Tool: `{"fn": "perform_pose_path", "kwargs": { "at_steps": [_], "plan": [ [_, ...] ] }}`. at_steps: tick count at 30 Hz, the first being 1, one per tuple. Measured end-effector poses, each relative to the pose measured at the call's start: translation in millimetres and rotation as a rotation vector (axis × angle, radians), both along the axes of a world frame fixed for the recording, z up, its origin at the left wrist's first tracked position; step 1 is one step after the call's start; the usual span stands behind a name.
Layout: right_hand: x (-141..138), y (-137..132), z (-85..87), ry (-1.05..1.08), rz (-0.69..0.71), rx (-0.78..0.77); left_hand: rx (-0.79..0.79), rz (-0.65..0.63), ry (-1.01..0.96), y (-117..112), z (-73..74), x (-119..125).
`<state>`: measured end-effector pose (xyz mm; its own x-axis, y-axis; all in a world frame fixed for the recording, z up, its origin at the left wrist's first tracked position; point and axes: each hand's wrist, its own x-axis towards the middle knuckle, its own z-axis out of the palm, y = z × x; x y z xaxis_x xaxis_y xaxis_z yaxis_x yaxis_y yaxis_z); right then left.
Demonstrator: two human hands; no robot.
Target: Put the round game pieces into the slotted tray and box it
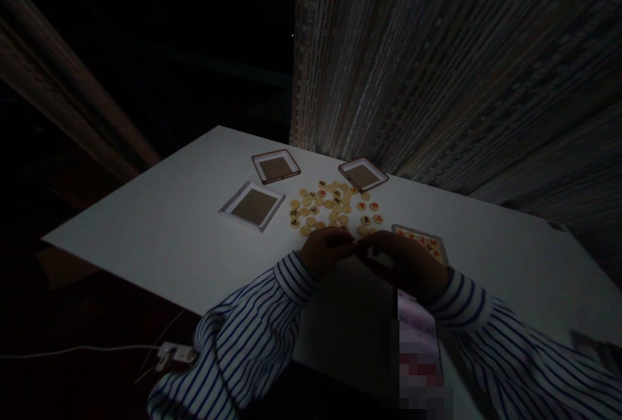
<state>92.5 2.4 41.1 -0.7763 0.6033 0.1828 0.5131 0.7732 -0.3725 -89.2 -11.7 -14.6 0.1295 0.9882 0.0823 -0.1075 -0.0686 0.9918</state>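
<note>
My left hand (326, 250) and my right hand (405, 263) meet low over the near part of the white table, fingertips close together. Both have bent, pinched fingers; the dimness hides whatever small thing may be between them. Just beyond them lie many loose round Chinese chess pieces (337, 204), some showing red or dark characters, others plain. Partly behind my right hand sits a shallow box (420, 232) with red-marked pieces laid in rows.
Farther off on the white table (160, 212) are a pale shallow box (255, 206), a brown-rimmed box (276, 168) and another brown-rimmed box (362, 176). A lit phone-like screen (418, 323) lies below my right wrist. A bead curtain (389, 50) hangs behind; a power strip (177, 352) is lower left.
</note>
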Motion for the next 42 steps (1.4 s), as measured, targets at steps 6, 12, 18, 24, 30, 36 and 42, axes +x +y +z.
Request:
{"fn": "perform_pose_path", "kwargs": {
  "at_steps": [6, 12, 18, 24, 30, 36, 42],
  "plan": [
    [-2, 1, -3.2, -0.096, -0.036, 0.049, -0.062, 0.069, 0.064, 3, -2.5, -4],
    [0, 1, 0.6, -0.320, -0.126, -0.021, 0.111, 0.288, 0.439, -6, -0.8, -17],
    [0, 3, -3.3, -0.516, -0.182, 0.016, 0.355, 0.217, 0.960, -30, -8.1, -18],
    [-8, 1, -5.5, -0.632, -0.178, 0.002, 0.376, 0.206, 1.223, -36, -21.3, -13],
    [-7, 0, -10.8, -0.617, -0.186, 0.042, 0.279, 0.169, 1.309, -33, -14.6, -9],
    [-2, -4, -6.1, -0.538, -0.217, 0.068, 0.195, 0.120, 1.296, -28, -11.6, -5],
    [2, -6, -8.0, -0.425, -0.163, 0.123, 0.219, 0.144, 1.214, -30, -9.2, -9]
  ]
}}
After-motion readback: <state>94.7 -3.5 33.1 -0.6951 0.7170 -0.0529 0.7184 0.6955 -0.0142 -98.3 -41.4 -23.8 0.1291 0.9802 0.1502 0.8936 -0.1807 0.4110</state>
